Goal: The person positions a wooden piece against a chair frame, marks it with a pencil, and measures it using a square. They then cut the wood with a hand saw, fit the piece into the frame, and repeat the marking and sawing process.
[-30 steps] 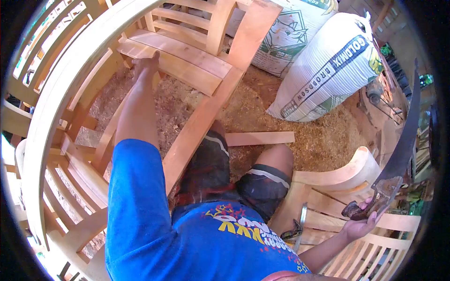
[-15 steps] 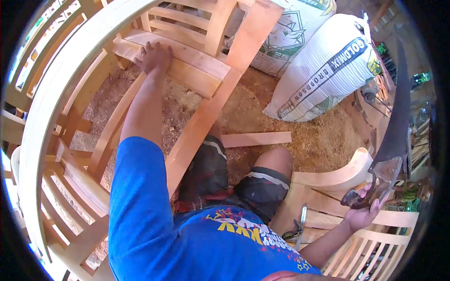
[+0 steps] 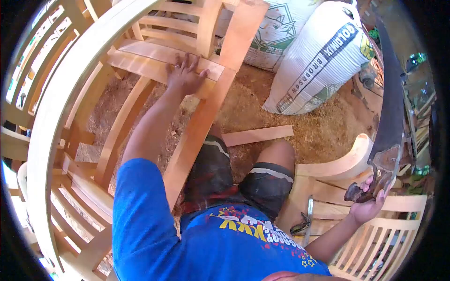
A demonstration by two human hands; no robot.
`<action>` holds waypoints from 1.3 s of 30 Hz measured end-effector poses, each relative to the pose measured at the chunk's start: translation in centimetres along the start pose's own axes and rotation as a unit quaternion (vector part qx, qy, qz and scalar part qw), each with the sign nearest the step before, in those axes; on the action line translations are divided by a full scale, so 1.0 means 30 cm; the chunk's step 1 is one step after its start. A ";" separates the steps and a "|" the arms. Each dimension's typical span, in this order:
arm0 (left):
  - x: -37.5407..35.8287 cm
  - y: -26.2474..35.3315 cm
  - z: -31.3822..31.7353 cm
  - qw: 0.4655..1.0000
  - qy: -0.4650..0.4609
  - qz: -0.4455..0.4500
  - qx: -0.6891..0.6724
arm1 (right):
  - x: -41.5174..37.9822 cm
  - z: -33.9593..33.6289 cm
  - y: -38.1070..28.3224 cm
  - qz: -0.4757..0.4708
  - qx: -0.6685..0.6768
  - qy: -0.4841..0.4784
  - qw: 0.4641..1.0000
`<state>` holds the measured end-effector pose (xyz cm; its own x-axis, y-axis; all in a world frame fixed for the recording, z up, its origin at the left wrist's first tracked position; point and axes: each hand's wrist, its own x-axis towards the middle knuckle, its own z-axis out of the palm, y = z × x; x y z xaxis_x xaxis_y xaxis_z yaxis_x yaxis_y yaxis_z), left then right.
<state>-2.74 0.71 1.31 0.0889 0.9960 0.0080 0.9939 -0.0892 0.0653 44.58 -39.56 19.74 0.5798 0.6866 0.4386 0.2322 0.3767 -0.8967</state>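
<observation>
My left hand (image 3: pixel 185 77) lies with fingers spread on a pale wooden board (image 3: pixel 145 52) of the chair-like frame. It rests near the board's right end, close to where the board meets a long reddish-brown plank (image 3: pixel 199 126) set at a slant. Over on the right, my right hand (image 3: pixel 370 206) is wrapped round the handle of a handsaw (image 3: pixel 386 103). The dark blade points upward, away from the wood. Part of the handle is hidden by my fingers.
A curved slatted wooden frame (image 3: pixel 77 51) surrounds my left arm. Two filled white sacks (image 3: pixel 311 65) stand ahead on ground strewn with shavings. An offcut (image 3: pixel 258 135) lies by my knees. At right sits a slatted piece (image 3: pixel 393 203) with a metal square-like tool (image 3: pixel 308 220) on it.
My left hand has slid rightward along the board toward its joint with the slanted plank, fingers now more spread. The saw stays in my right hand, shifted slightly.
</observation>
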 end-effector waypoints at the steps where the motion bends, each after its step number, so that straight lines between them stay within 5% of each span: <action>1: -0.011 0.013 -0.016 1.000 -0.014 -0.006 -0.008 | -0.004 -0.024 -0.002 0.007 0.025 0.016 1.000; 4: 0.004 0.034 -0.019 0.999 -0.050 0.006 0.011 | -0.038 -0.155 0.017 0.036 0.124 0.060 0.990; 7: 0.029 0.011 0.071 0.998 0.010 0.051 0.026 | -0.091 -0.266 0.029 0.047 0.172 0.118 0.977; 9: 0.006 0.074 0.075 0.995 -0.028 0.048 0.084 | -0.095 -0.221 -0.006 -0.011 -0.077 0.082 0.994; 12: -0.073 0.192 0.072 0.991 -0.037 0.106 0.067 | -0.118 -0.254 0.044 -0.033 -0.427 0.116 0.896; 14: -0.096 0.204 0.098 0.990 -0.055 0.112 0.070 | -0.144 -0.269 0.088 -0.038 -0.499 0.102 0.860; 17: -0.225 0.294 0.012 0.984 -0.049 0.154 0.080 | -0.245 -0.392 0.205 0.068 -0.501 0.092 0.858; 28: -0.279 0.322 0.117 0.982 0.085 0.160 0.060 | -0.373 -0.477 0.402 0.115 -0.446 0.100 0.882; 31: -0.269 0.323 0.128 0.980 0.102 0.163 0.053 | -0.348 -0.473 0.388 0.086 -0.538 0.079 0.835; 34: -0.293 0.330 0.098 0.972 0.151 0.177 0.019 | -0.285 -0.430 0.275 0.215 -0.655 0.058 0.722; 39: -0.278 0.325 0.118 0.973 0.153 0.175 0.004 | -0.226 -0.458 0.214 0.245 -0.628 0.039 0.738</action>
<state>6.44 -8.46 -1.64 0.3984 0.8575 0.3256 0.9073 -0.4206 -0.0025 52.88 -50.33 10.19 0.8659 0.4933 0.0827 0.4924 -0.8115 -0.3148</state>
